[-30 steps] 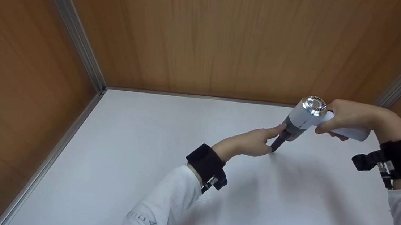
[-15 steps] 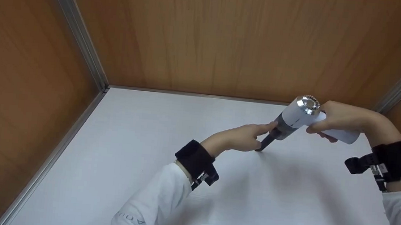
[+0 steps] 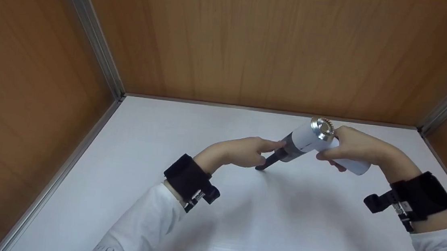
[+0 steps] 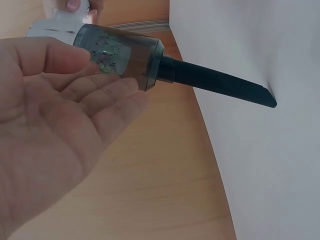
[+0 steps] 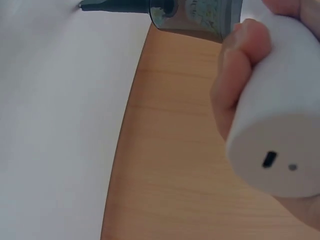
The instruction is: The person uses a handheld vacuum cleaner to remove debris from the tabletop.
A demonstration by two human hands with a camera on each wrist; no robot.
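1. Two hands share the white handheld vacuum with smoky clear dust cup and slim black nozzle (image 3: 307, 143), tip touching the white matte table (image 3: 239, 224).
2. My right hand (image 3: 351, 146) wraps the smooth handle; I'd keep it angled low.
3. My left hand (image 3: 241, 151), fingers straight, seems to rest against the cup; contact unclear.

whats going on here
A person holds a small white handheld vacuum by its handle in the right hand, angled down so its black crevice nozzle tip meets the white table surface. The left hand rests its fingers against the vacuum's clear dust cup.
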